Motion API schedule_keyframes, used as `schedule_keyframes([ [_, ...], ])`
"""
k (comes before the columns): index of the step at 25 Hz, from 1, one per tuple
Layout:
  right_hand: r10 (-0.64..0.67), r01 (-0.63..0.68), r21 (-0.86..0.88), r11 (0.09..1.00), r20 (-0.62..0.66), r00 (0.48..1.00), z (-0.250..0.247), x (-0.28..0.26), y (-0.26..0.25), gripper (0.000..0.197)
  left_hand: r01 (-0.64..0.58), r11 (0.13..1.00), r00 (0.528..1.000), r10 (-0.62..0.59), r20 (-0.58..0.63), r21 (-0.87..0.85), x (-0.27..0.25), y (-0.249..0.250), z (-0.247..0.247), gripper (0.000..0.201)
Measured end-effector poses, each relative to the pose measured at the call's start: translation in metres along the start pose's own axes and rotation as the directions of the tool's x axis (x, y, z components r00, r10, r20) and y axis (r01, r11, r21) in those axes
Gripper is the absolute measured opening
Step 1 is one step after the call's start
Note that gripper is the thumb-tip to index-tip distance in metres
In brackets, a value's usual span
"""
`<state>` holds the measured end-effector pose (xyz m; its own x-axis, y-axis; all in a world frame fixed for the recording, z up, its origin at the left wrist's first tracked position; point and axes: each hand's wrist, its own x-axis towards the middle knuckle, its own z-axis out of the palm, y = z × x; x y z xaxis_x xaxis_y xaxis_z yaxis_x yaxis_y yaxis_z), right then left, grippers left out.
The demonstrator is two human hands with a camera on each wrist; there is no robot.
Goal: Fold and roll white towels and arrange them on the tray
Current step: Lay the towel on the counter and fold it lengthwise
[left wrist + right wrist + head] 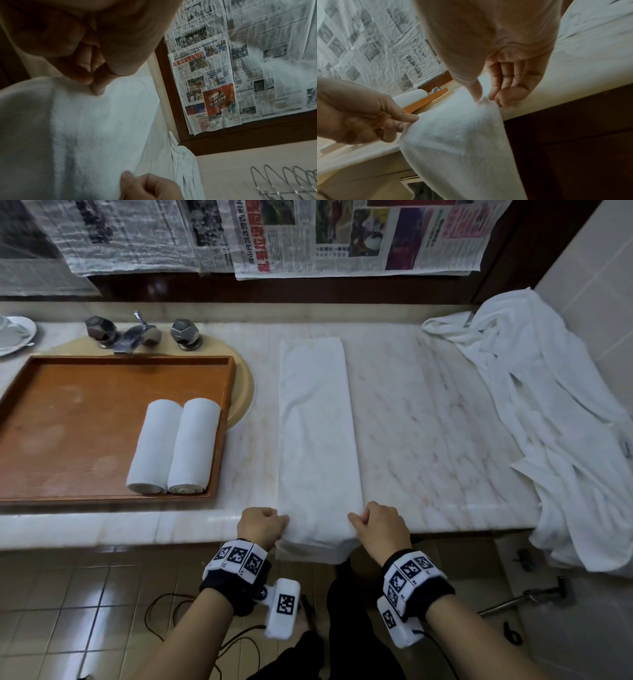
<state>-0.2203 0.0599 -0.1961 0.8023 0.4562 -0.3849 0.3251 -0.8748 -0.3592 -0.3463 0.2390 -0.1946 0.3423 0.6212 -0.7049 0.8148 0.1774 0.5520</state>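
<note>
A white towel, folded into a long strip, lies lengthwise on the marble counter, its near end hanging over the front edge. My left hand pinches the towel's left near corner and my right hand pinches the right near corner. The left wrist view shows the left hand pinching the towel. In the right wrist view the right hand pinches the towel, with the left hand opposite. Two rolled white towels lie side by side in the wooden tray.
A heap of unfolded white towels covers the counter's right end and spills over the edge. The tray sits over a sink with a metal tap behind it. A white dish stands far left. Newspaper covers the wall.
</note>
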Motion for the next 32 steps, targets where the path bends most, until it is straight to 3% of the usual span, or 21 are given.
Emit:
schedule_keyframes([
  [4, 0.023, -0.023, -0.006, 1.0, 0.03, 0.999, -0.004, 0.003, -0.001, 0.021, 0.0, 0.999, 0.999, -0.003, -0.05, -0.051, -0.005, -0.003, -0.003, 0.013],
  [11, -0.057, 0.058, -0.013, 0.998, 0.024, 0.998, 0.0, 0.005, 0.001, 0.018, 0.018, 0.992, 0.996, -0.029, -0.089, -0.127, -0.012, 0.001, -0.002, 0.012],
  [15, -0.018, 0.017, -0.013, 1.0, -0.005, 1.0, 0.001, -0.002, 0.002, 0.015, -0.018, 0.995, 0.988, 0.003, -0.152, -0.097, -0.016, 0.004, -0.001, 0.011],
  [16, -0.019, 0.016, -0.074, 0.997, -0.047, 0.999, 0.003, -0.005, 0.0, 0.015, -0.032, 0.996, 0.987, 0.019, -0.157, -0.084, -0.018, 0.006, 0.0, 0.011],
  [18, -0.123, 0.103, -0.16, 0.982, -0.117, 0.985, 0.006, -0.007, -0.009, 0.037, -0.061, 0.997, 0.985, 0.053, -0.161, -0.047, -0.018, 0.008, 0.002, 0.011],
  [19, -0.22, 0.206, -0.178, 0.962, -0.062, 0.974, 0.008, -0.007, -0.015, 0.049, -0.066, 0.997, 0.985, 0.061, -0.161, -0.03, -0.015, 0.007, 0.0, 0.012],
  [21, -0.403, 0.437, -0.246, 0.865, 0.177, 0.898, 0.014, -0.003, -0.021, 0.061, -0.06, 0.997, 0.981, 0.07, -0.18, 0.056, -0.007, 0.007, -0.005, 0.019],
  [23, -0.414, 0.505, -0.297, 0.811, 0.318, 0.853, 0.023, 0.006, -0.02, 0.066, -0.12, 0.955, 0.954, 0.187, -0.235, 0.273, 0.004, 0.004, -0.005, 0.038],
  [24, -0.365, 0.449, -0.302, 0.841, 0.296, 0.883, 0.026, 0.012, -0.02, 0.072, -0.23, 0.907, 0.922, 0.32, -0.219, 0.353, 0.008, 0.005, -0.002, 0.051],
  [26, -0.313, 0.379, -0.309, 0.872, 0.243, 0.918, 0.031, 0.018, -0.023, 0.077, -0.493, 0.728, 0.833, 0.553, 0.016, 0.477, 0.011, 0.009, 0.012, 0.068],
  [28, -0.368, 0.444, -0.336, 0.831, 0.267, 0.891, 0.03, 0.022, -0.026, 0.073, -0.598, 0.565, 0.785, 0.557, 0.272, 0.568, 0.021, 0.004, 0.023, 0.07],
  [29, -0.372, 0.45, -0.349, 0.822, 0.271, 0.888, 0.027, 0.029, -0.025, 0.071, -0.567, 0.575, 0.81, 0.517, 0.275, 0.59, 0.029, 0.003, 0.022, 0.069],
  [31, -0.208, 0.261, -0.321, 0.91, 0.192, 0.959, 0.015, 0.045, -0.025, 0.07, -0.366, 0.716, 0.915, 0.392, 0.092, 0.595, 0.038, 0.011, 0.015, 0.067],
  [32, -0.142, 0.184, -0.298, 0.937, 0.158, 0.977, 0.01, 0.051, -0.027, 0.072, -0.33, 0.739, 0.928, 0.369, 0.057, 0.587, 0.039, 0.019, 0.014, 0.066],
])
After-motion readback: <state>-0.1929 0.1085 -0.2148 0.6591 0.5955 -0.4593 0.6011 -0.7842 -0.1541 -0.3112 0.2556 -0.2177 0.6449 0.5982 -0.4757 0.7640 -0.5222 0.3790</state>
